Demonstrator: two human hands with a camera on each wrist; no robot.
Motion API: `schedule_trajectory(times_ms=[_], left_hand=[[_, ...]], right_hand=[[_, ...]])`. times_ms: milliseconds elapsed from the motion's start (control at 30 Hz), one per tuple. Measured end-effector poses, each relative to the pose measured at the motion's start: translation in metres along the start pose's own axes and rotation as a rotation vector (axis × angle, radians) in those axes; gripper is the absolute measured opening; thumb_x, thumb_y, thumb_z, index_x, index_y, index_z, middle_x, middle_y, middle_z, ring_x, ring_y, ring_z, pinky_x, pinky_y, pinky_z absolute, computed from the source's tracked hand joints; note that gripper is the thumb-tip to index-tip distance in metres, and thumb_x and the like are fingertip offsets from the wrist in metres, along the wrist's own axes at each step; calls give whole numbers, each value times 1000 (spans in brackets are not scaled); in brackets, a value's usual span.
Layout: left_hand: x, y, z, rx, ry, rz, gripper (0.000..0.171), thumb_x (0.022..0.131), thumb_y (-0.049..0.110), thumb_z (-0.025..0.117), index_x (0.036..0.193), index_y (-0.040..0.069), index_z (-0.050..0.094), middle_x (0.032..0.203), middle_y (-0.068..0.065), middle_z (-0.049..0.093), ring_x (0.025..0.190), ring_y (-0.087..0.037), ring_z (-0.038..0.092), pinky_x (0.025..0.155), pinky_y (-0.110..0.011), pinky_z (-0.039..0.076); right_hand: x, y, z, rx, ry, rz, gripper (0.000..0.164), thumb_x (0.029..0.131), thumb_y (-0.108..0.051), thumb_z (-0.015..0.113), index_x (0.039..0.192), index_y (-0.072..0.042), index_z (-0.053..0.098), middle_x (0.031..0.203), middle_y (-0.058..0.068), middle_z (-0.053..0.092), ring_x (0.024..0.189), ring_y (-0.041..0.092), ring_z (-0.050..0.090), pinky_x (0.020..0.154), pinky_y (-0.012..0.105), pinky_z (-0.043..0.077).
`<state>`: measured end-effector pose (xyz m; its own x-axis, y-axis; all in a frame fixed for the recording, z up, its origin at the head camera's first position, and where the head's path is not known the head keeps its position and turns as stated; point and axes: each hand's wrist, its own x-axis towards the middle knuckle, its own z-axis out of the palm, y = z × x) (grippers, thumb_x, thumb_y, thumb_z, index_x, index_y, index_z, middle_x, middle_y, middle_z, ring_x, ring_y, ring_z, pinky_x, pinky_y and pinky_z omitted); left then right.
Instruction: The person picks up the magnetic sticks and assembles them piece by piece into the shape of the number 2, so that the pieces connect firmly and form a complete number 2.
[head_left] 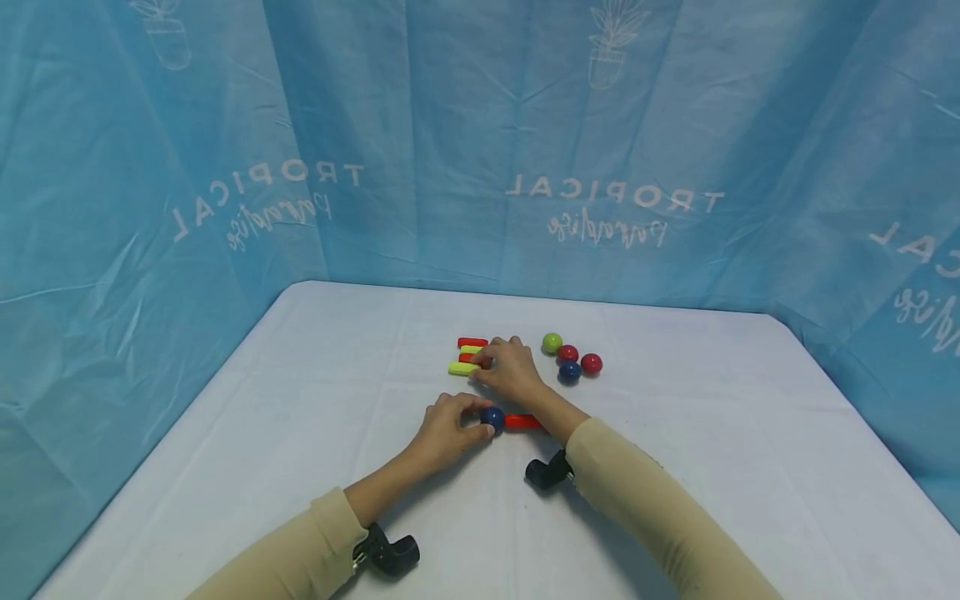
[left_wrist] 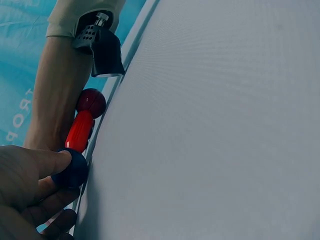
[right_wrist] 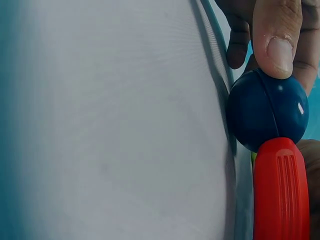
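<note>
My left hand [head_left: 450, 429] pinches a dark blue ball [head_left: 492, 419] between thumb and fingers. A red stick [head_left: 522, 422], ribbed along its side, joins that ball. In the left wrist view a dark red ball [left_wrist: 91, 103] sits at the stick's other end, which my right forearm covers in the head view. My right hand [head_left: 512, 371] reaches over to a small row of sticks. Its thumb and finger are around the right end of the nearest yellow-green stick [head_left: 462, 368]; whether they grip it cannot be made out.
Beyond that stick lie a red stick [head_left: 467, 358], a yellow-green stick [head_left: 471, 350] and another red stick [head_left: 472, 342]. Right of them, loose balls are grouped: green [head_left: 552, 343], red [head_left: 591, 364] and blue [head_left: 569, 372]. A blue curtain [head_left: 465, 150] stands behind the white table [head_left: 315, 358].
</note>
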<state>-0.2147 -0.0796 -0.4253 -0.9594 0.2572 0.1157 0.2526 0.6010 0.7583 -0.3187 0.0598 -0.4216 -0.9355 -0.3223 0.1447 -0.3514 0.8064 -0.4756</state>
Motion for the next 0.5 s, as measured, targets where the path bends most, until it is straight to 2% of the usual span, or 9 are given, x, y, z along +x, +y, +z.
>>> schedule_trajectory(times_ms=[267,500], left_hand=[[0,-1,0,-7,6,14,30,80,17,73,109,14,68,109,-2,67,104,-20,47,94,-51,30],[0,0,0,0,0,-2,31,80,18,72,110,14,68,110,-2,67,103,-20,47,93,-49,31]], right_hand=[[0,1,3,-40,-16,2,24,78,-29,75,99,-18,75,90,-3,65,89,16,47,84,38,37],[-2,1,-1,-1,-30,20,27,78,-30,75,103,-18,74,95,-3,66,93,17,47,86,37,37]])
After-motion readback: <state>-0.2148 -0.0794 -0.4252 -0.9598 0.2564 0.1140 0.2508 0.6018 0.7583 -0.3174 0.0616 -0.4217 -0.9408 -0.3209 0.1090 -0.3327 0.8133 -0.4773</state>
